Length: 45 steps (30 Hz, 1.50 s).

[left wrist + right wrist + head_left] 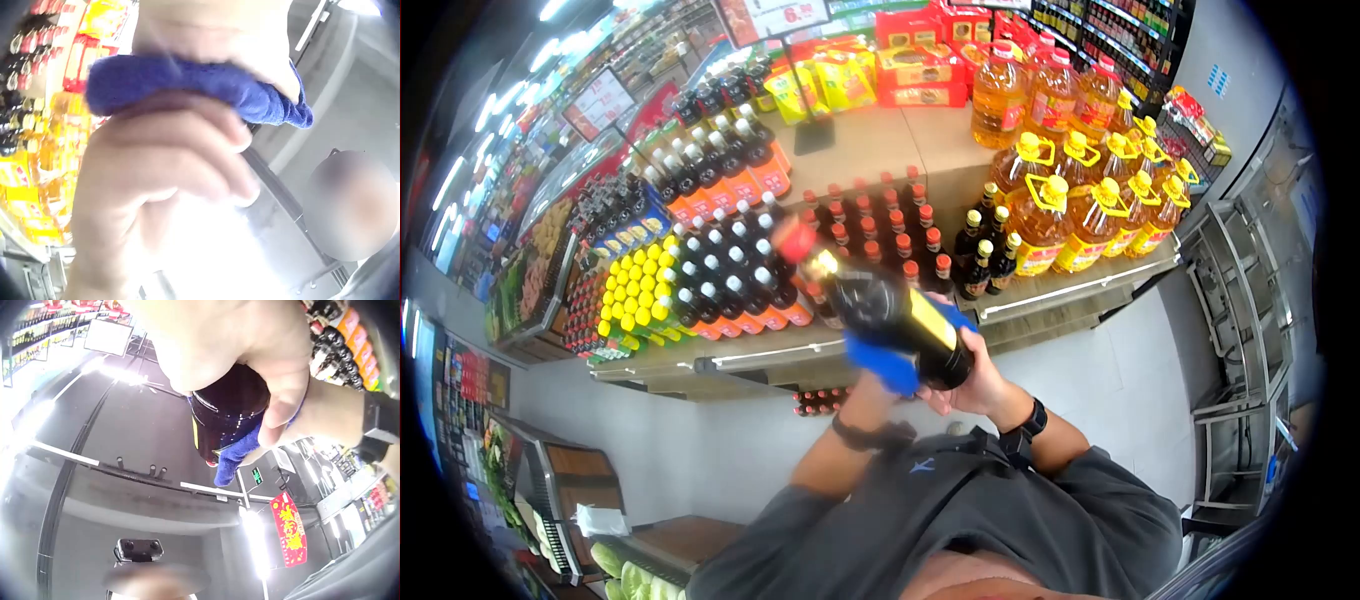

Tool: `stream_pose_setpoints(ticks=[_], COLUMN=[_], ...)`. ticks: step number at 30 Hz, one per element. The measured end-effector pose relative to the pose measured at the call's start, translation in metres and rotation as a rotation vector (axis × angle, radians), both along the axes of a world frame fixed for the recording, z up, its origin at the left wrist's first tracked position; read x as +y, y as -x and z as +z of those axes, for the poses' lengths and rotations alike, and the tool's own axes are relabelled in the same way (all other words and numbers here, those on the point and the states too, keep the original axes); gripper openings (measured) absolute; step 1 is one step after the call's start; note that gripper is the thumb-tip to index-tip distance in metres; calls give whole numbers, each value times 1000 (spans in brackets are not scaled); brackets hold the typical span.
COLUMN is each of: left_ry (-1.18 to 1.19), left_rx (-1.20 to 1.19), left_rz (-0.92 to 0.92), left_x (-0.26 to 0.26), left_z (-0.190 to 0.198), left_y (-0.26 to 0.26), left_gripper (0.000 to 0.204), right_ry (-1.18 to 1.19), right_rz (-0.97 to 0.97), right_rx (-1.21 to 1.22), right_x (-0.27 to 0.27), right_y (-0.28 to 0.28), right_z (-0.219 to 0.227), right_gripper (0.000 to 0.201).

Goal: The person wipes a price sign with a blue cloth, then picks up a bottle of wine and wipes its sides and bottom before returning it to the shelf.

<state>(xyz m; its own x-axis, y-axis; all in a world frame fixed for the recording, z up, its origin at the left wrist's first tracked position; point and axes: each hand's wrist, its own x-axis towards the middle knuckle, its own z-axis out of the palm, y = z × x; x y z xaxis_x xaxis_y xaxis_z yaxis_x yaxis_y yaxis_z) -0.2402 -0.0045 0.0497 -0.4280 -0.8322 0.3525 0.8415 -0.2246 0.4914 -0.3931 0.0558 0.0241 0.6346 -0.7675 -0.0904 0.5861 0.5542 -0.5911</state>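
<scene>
A dark glass-like bottle (pixel 890 312) with a red cap and yellow label is tilted, its cap toward the upper left in the head view. My right hand (pixel 982 382) grips it near its base; the right wrist view shows thumb and fingers around the dark bottom (pixel 231 403). A blue cloth (pixel 882 365) lies against the bottle's side, held by my left hand (pixel 156 156), whose fingers are curled in the left wrist view. Much of the left hand is hidden by cloth and bottle in the head view.
Ahead stands a display shelf (pixel 940 150) with rows of red-capped bottles (pixel 865 225), white-capped dark bottles (pixel 735 262), yellow-capped bottles (pixel 640 285) and large oil jugs (pixel 1040 225). Metal racks (pixel 1235 300) stand at the right. Wooden crates (pixel 580 480) with greens are at the lower left.
</scene>
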Motion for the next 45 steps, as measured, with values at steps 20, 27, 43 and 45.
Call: stream_pose_setpoints(ticks=[20, 27, 43, 45], left_ry=[-293, -330, -114, -89], left_rx=[-465, -372, -852, -904], left_rz=[-306, -332, 100, 18], left_x=[22, 53, 28, 36], left_z=[-26, -25, -12, -7], left_y=[106, 94, 53, 38], left_gripper=[77, 74, 67, 73], right_ry=[480, 509, 402, 367], right_rz=[-236, -335, -457, -467], right_rx=[156, 19, -39, -71], right_x=[-65, -81, -67, -60], right_y=[129, 126, 61, 48], right_z=[20, 19, 4, 10], right_gripper=[76, 75, 64, 59])
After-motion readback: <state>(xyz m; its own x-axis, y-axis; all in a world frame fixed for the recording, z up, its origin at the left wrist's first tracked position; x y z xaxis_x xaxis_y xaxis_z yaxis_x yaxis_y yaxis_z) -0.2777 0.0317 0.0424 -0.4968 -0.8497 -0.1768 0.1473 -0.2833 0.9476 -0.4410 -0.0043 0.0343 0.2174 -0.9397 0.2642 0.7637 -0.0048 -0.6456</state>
